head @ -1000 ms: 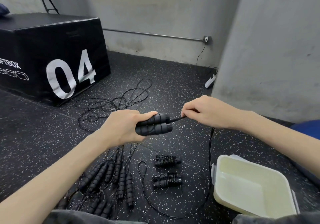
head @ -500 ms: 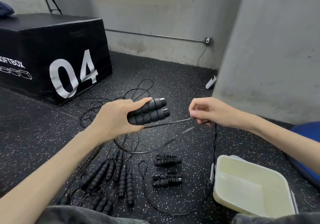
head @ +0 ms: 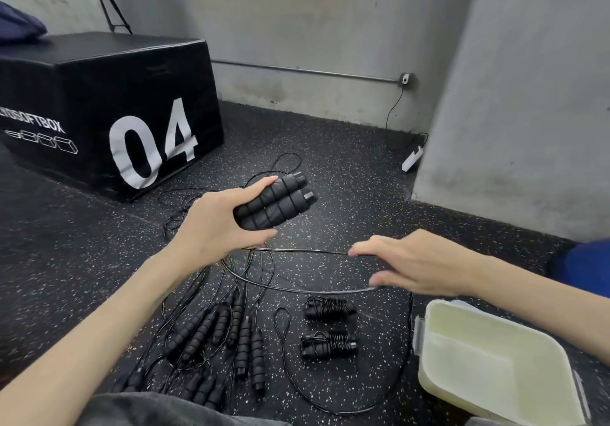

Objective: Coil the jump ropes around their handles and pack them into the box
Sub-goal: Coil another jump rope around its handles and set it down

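Item: a pair of black foam handles (head: pixel 275 202), held side by side, with a few turns of black cord wound round them; gripped by the left hand (head: pixel 219 227), fingers and thumb curled about the lower ends, raised above the speckled floor (head: pixel 346 174).

Cord (head: pixel 297 251): stretched from below the left hand to the right hand (head: pixel 412 265), where it is pinched between thumb and fingers; a second strand is looped beneath.

Box (head: pixel 495 333): pale plastic, open, set on the floor. Left of the box, two coiled ropes (head: pixel 328 326) are laid one behind the other. Farther left of the box, loose handles (head: pixel 224 333) with tangled cord are spread out. Far beyond the box, to its left, a black block marked 04 (head: pixel 109 108) is stood.
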